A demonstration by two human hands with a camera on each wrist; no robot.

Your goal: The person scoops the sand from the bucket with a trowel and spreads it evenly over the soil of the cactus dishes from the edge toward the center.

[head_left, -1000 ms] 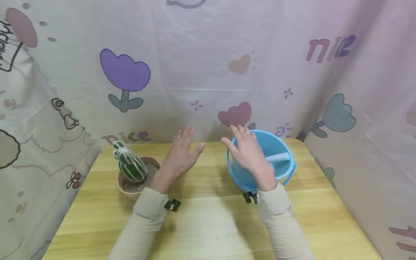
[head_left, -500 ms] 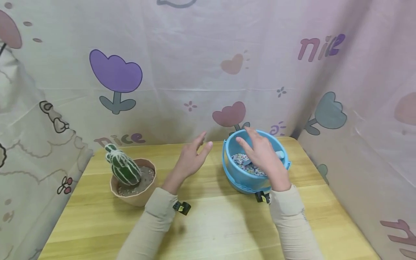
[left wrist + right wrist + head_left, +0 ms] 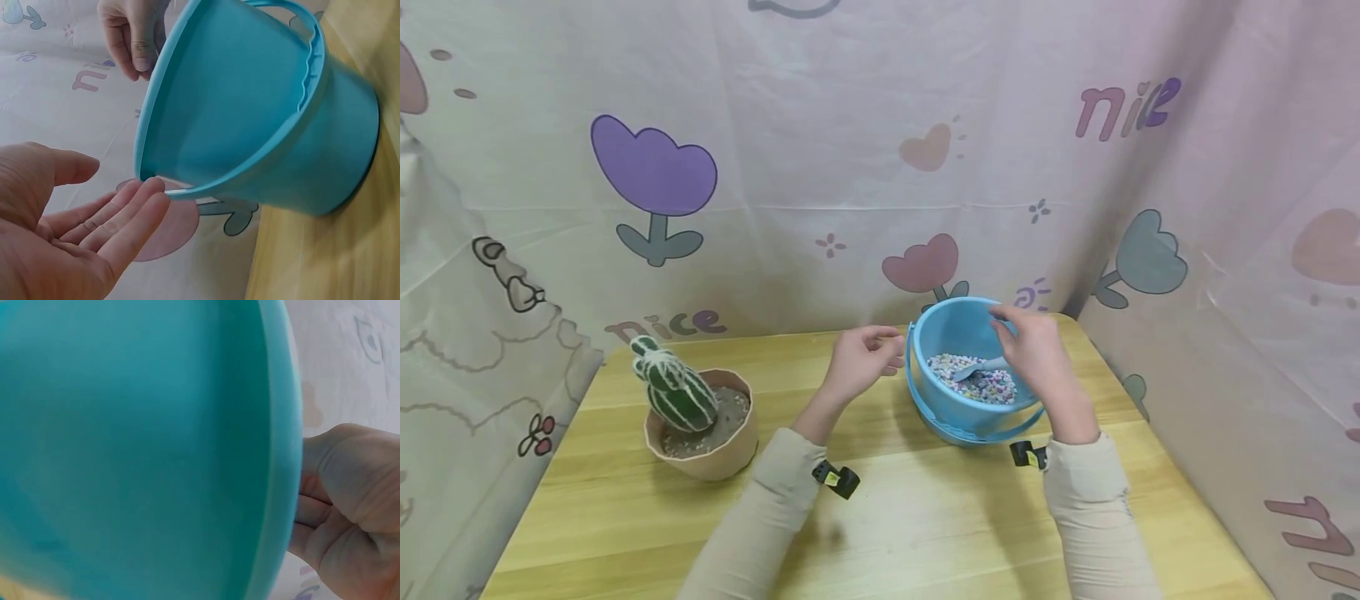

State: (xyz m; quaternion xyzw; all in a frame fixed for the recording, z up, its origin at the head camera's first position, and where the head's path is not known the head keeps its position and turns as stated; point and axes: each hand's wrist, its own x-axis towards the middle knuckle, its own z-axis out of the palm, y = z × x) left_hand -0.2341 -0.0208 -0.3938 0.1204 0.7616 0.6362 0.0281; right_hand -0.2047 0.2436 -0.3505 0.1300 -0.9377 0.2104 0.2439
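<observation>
Printed cloth (image 3: 820, 142) with flowers and hearts hangs behind a wooden table (image 3: 895, 533). Upright on this table stands a blue bucket (image 3: 957, 414), its left rim just beside the fingers of the left hand (image 3: 859, 362); whether they touch the handle (image 3: 1022, 427), I cannot tell. The right hand (image 3: 1033, 342) is over the right side of the bucket, and contact there is also unclear. The bucket is smooth, its handle lowered to the near side, and it contains small pastel beads (image 3: 992, 390) with a pale blue scoop (image 3: 970, 369) lying on them. Left fingers are gently bent, apart from the thumb — they hold nothing. Right fingers hang loosely bent, without visible grip. Both arms, in beige sleeves (image 3: 1093, 500), reach forward. To the left, a cactus (image 3: 681, 400) leans in a peach pot (image 3: 718, 467).
</observation>
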